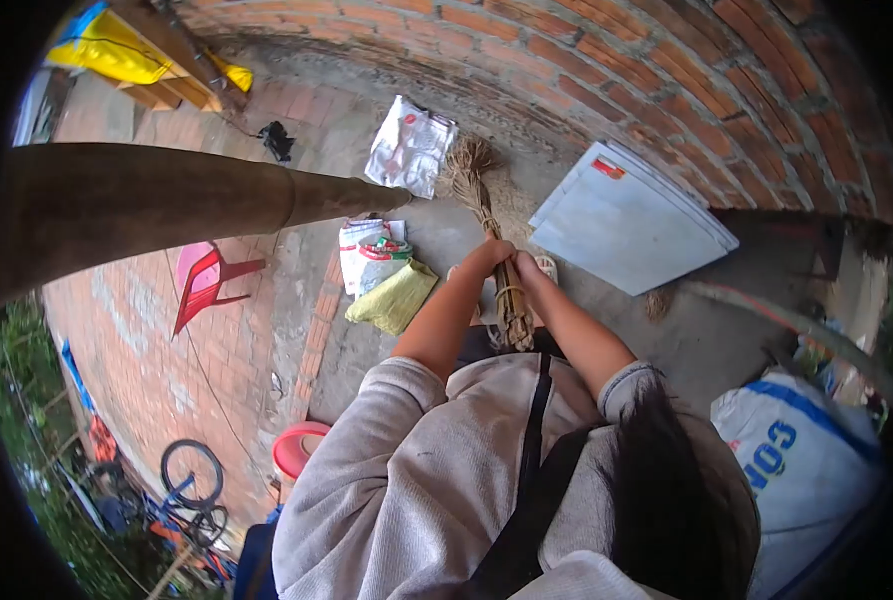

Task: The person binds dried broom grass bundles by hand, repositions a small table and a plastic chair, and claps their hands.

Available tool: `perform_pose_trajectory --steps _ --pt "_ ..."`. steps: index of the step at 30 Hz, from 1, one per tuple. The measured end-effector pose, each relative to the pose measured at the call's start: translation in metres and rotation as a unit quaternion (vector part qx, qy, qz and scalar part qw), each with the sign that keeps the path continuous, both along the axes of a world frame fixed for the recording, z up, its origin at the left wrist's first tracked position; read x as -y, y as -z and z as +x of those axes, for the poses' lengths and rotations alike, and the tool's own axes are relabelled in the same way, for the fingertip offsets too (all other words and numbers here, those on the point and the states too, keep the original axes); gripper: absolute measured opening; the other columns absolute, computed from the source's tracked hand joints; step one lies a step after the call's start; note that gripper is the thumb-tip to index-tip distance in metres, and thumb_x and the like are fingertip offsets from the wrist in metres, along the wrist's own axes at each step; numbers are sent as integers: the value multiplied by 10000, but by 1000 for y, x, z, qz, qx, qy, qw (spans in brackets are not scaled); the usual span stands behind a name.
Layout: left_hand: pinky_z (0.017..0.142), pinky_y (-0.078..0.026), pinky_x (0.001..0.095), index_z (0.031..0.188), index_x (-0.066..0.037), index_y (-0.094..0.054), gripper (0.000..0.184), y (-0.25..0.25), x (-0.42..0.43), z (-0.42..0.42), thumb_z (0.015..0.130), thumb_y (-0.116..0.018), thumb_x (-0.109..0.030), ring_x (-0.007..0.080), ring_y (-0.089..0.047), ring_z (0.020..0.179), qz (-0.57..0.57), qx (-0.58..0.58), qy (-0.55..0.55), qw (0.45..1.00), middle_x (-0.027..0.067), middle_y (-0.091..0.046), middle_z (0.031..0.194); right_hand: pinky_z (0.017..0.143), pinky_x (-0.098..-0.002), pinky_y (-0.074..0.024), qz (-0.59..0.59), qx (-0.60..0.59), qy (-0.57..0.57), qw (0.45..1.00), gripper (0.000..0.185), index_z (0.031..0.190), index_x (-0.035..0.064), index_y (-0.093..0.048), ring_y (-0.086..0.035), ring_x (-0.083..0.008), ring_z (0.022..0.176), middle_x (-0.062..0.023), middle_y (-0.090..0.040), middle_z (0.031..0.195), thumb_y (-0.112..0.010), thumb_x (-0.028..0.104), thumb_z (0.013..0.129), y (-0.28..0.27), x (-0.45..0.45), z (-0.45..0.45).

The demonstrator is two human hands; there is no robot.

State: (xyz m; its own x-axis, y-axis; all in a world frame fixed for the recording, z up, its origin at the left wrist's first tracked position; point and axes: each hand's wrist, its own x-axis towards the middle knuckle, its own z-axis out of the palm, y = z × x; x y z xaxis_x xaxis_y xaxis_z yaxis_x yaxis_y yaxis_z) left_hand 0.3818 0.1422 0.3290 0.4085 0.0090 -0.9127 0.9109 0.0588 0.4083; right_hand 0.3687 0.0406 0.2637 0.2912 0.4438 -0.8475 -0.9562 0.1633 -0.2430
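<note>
A straw broom (pixel 480 200) points away from me, its bushy head near the wall and its bound handle running back towards my body. My left hand (pixel 493 252) is closed around the handle. Just behind and to the right of it, my right hand (pixel 528 268) also grips the handle, its fingers partly hidden. Ahead and to the left of the broom head lies a silver plastic sack (pixel 409 145) on the ground. Left of my hands are a printed bag (pixel 378 250) and a yellow-green woven sack (pixel 394 298).
A thick pole (pixel 206 205) crosses the left side. White panels (pixel 631 220) rest on the right beside the brick wall (pixel 606 60). A red chair (pixel 204 285) and a bicycle (pixel 191 475) stand to the left. A large white sack (pixel 796 450) is at the lower right.
</note>
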Motion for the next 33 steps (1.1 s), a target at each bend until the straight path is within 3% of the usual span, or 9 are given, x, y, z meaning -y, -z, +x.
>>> perform_pose_trajectory --steps 4,5,8,11,16,22,28,30,33 --pt "473 -456 411 1262 -65 -123 764 59 -5 -43 612 -526 -64 276 -562 602 71 1 208 976 181 -547 748 684 -467 -484 102 -115 138 978 350 965 -38 -494 -576 -306 760 -215 -557 895 -329 245 844 -9 -7 -52" --pt "524 -472 421 1120 18 -430 599 64 -14 -56 574 -579 -176 306 -592 651 86 33 268 959 177 -575 714 750 -462 -467 72 -113 111 985 336 1005 -19 -484 -560 -323 842 -208 -543 948 -306 211 838 -16 -12 -59" --pt "512 -471 407 1159 12 -372 661 144 -29 -92 546 -582 -119 297 -587 656 89 43 202 974 187 -562 706 831 -468 -421 147 -157 133 967 351 1105 -24 -445 -528 -303 963 -183 -515 1075 -321 151 828 -52 -35 -68" --pt "468 -457 379 1158 6 -337 668 21 -46 -80 534 -566 -60 281 -558 587 -11 45 122 991 182 -544 713 833 -452 -420 123 -170 126 970 324 1054 16 -475 -539 -283 928 -152 -547 999 -301 202 854 -36 -44 -68" --pt "431 -417 332 1202 -91 -303 665 -26 -41 -68 579 -525 -26 227 -525 538 -73 111 -14 991 131 -524 684 788 -403 -442 73 -108 105 986 316 1020 52 -502 -556 -240 887 -121 -570 929 -356 293 876 -69 -41 -52" --pt "496 -452 352 1179 -19 -316 598 17 3 -30 619 -510 -95 236 -551 599 27 186 88 978 155 -545 755 539 -364 -468 26 15 115 993 395 823 87 -548 -538 -232 557 -98 -562 692 -376 442 800 -66 -2 -36" --pt "567 -500 398 1227 32 -303 646 -5 31 -33 700 -529 -264 276 -599 690 6 -2 372 928 190 -588 849 490 -378 -464 -20 -66 140 988 445 879 26 -492 -536 -273 524 -142 -537 662 -253 394 803 -42 16 -70" --pt "577 -508 407 1226 38 -323 647 -1 32 -47 716 -534 -299 285 -607 704 12 -36 428 903 193 -594 863 488 -410 -459 75 -45 280 956 442 912 9 -471 -524 -299 513 -158 -520 648 -229 361 797 -45 9 -88" --pt "566 -484 375 835 -16 -610 443 29 23 -67 765 -383 -390 270 -607 672 104 -32 558 823 166 -613 880 569 -439 -453 109 -117 309 937 355 907 22 -477 -539 -296 625 -158 -526 716 -285 299 794 -54 -2 -103"
